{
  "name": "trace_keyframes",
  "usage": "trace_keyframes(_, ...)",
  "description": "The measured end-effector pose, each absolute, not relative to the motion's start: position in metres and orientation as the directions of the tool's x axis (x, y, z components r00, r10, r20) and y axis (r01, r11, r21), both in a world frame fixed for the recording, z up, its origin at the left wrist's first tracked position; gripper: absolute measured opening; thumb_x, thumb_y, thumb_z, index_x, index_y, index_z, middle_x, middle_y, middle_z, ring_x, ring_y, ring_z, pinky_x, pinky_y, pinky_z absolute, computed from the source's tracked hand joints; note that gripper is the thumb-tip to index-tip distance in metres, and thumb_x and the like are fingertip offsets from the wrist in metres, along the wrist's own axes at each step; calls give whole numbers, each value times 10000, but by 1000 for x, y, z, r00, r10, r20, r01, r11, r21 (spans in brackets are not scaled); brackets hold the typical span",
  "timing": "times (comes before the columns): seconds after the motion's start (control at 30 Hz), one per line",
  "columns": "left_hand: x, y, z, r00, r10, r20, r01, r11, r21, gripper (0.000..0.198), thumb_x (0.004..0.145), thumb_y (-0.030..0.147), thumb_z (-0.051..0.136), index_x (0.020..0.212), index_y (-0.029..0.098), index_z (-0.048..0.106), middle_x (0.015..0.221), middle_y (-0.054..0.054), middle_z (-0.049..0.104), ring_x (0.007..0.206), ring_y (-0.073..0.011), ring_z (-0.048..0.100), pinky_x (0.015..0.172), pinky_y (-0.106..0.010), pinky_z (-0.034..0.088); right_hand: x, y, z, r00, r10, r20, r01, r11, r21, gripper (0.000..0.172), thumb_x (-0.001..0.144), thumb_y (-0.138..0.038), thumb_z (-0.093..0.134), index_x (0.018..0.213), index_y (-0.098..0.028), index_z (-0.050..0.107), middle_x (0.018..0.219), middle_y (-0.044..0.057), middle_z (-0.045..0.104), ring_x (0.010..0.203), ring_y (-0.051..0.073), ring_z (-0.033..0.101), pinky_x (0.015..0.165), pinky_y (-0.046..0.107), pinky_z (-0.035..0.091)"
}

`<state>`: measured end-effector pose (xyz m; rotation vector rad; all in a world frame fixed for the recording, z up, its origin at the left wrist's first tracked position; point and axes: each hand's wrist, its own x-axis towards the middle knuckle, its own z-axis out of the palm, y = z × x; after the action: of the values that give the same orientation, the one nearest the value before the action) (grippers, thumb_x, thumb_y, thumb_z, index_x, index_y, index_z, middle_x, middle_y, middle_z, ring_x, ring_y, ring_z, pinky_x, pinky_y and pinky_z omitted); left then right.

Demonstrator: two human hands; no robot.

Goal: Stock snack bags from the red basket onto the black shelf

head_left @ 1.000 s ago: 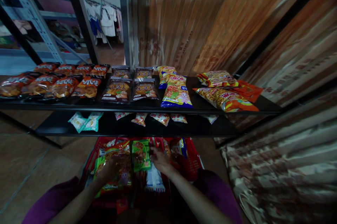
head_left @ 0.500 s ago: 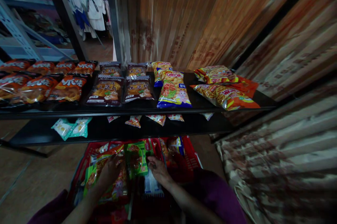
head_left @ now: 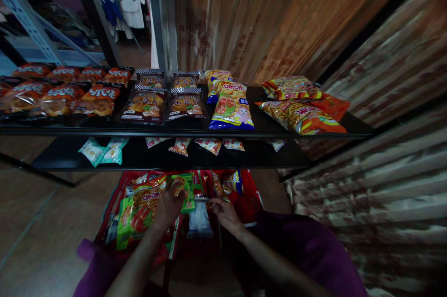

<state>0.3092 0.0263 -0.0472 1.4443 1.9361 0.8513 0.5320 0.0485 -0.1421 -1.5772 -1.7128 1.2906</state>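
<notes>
A red basket (head_left: pixel 112 208) full of snack bags stands low before me, under the shelves. My left hand (head_left: pixel 169 206) is closed on the left side of a green snack packet (head_left: pixel 188 193). Beneath that hand lies a larger orange-and-green snack bag (head_left: pixel 139 211). My right hand (head_left: pixel 225 213) has its fingers curled together, beside the top of a pale blue-and-white packet (head_left: pixel 199 222); whether anything is pinched in it is hidden. Behind the green packet a red packet (head_left: pixel 199 183) shows.
Above the basket runs a black shelf (head_left: pixel 195 133) with rows of snack bags. A lower shelf (head_left: pixel 146 159) carries small packets, among them two teal-and-white ones (head_left: pixel 113 150). Corrugated sheeting (head_left: pixel 349 194) stands close on the right. Clothes (head_left: pixel 131 1) hang at the back left.
My left hand has moved right, from the orange-and-green bag onto the green packet. My right hand has left the green packet's edge and shifted slightly right. The view has tilted down.
</notes>
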Motion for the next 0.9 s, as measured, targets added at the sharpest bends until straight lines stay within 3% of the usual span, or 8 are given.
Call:
trace_keyframes(0.17,328,-10,-59,-270,956,-116,552,253,794,268,838,191,514,1072,177,641,1307,-119,552,1105,-191,611,881,-289,513,541,43,-138,-297,916,-269,513,-84,-854,280,794,-281,485,900,-162,716,836,74,726,799,191,665,772,309,513)
trace_keyframes(0.37,301,-10,-66,-368,912,-179,637,388,666,261,809,140,507,1014,165,666,1131,-102,664,1073,-205,623,934,-328,473,524,29,-154,-267,893,-362,507,-190,-841,274,798,-262,472,904,-163,705,806,56,717,777,185,660,724,288,508)
trace_keyframes(0.57,307,9,-76,-391,912,-127,549,342,763,275,798,207,522,1012,147,683,1162,-127,651,1139,-234,589,963,-365,466,521,33,-153,-347,880,-324,486,-127,-865,289,788,-236,445,896,-157,701,776,46,707,733,170,639,689,263,485)
trace_keyframes(0.73,290,8,-85,-443,892,-91,586,365,723,266,798,192,479,959,142,685,1155,-140,649,1138,-243,592,969,-369,467,527,39,-161,-257,887,-384,439,-246,-864,305,814,-268,428,906,-146,692,798,60,708,765,173,664,693,268,503)
trace_keyframes(0.9,279,12,-95,-486,868,-105,531,389,753,281,802,227,479,987,142,672,1231,-157,603,1008,-236,657,849,-354,538,498,58,-161,-298,875,-381,540,-175,-824,306,800,-205,463,1003,-151,685,964,88,729,907,198,677,824,299,496)
